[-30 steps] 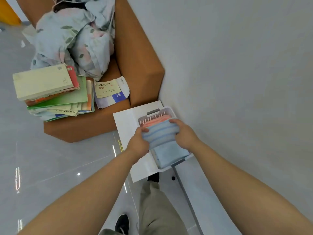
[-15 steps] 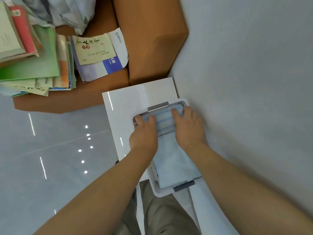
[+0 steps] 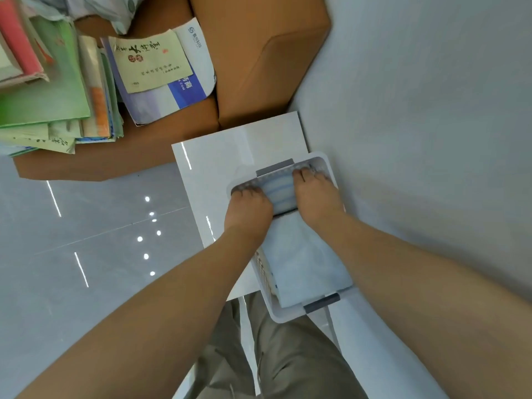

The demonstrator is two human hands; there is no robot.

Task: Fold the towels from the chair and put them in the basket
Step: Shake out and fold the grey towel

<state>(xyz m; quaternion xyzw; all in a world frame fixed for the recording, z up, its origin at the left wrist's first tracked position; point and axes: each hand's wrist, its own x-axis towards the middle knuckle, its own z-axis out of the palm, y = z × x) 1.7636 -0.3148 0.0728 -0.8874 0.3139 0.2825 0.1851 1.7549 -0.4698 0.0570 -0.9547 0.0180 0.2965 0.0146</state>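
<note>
A white basket (image 3: 285, 317) with grey handles stands on a small white table (image 3: 213, 168) against the wall. A folded blue striped towel (image 3: 280, 194) sits low in the basket's far end. My left hand (image 3: 247, 208) and my right hand (image 3: 315, 197) grip its two sides, with the fingers tucked down inside the basket. A folded pale blue towel (image 3: 305, 260) fills the near half of the basket. The brown chair (image 3: 259, 67) stands just beyond the table.
On the chair seat lie a stack of books (image 3: 51, 90), a booklet (image 3: 161, 73) and bunched floral fabric (image 3: 109, 10). A grey wall (image 3: 431, 110) runs along the right. Shiny grey floor (image 3: 86, 254) spreads to the left. My trouser leg (image 3: 288, 364) is below.
Both hands have carried the striped towel from above the basket down into its far end and pushed it lower. The pink towel seen earlier is now covered.
</note>
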